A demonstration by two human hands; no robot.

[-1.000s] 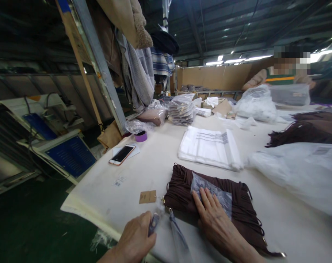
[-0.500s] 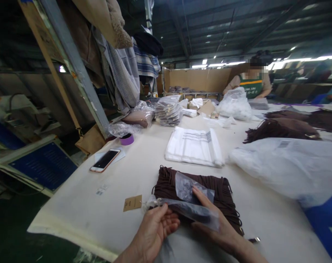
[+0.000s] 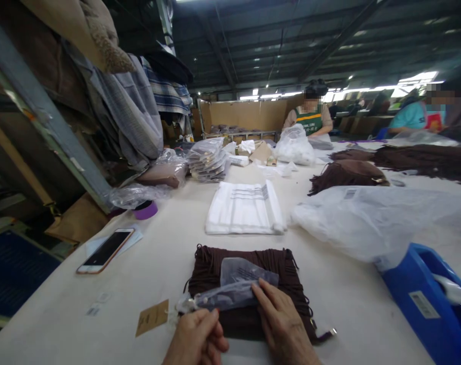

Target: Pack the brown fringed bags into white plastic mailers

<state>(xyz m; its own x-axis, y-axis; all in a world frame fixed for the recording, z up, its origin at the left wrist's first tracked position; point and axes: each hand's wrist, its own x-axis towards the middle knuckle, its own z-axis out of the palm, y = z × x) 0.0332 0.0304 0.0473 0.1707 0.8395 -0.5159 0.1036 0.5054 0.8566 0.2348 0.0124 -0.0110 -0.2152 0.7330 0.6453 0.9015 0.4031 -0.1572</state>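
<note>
A dark brown fringed bag (image 3: 245, 327) lies flat on the table in front of me. Across its middle is a clear plastic sleeve (image 3: 228, 296), partly folded over, with faint print on its upper flap. My right hand (image 3: 285, 319) rests on the sleeve's right end, fingers stretched out and pressing it against the bag. At the bag's lower left, my left hand (image 3: 200, 334) has its fingers curled and thumb pressed in; what it pinches, if anything, is hidden. A brown card tag (image 3: 152, 318) hangs beside it, near crumpled plastic.
A folded white printed plastic stack (image 3: 245, 208) lies beyond the bag. To the left are a phone (image 3: 106, 251) and purple tape roll (image 3: 145, 210). A blue tape dispenser (image 3: 416, 299) and a large plastic bag (image 3: 367, 218) stand right. Two people work across the table.
My view has turned right. The sleeve now lies flatter against the bag, with my right hand on top of it. My left hand has drawn closer to me, its fingers more curled.
</note>
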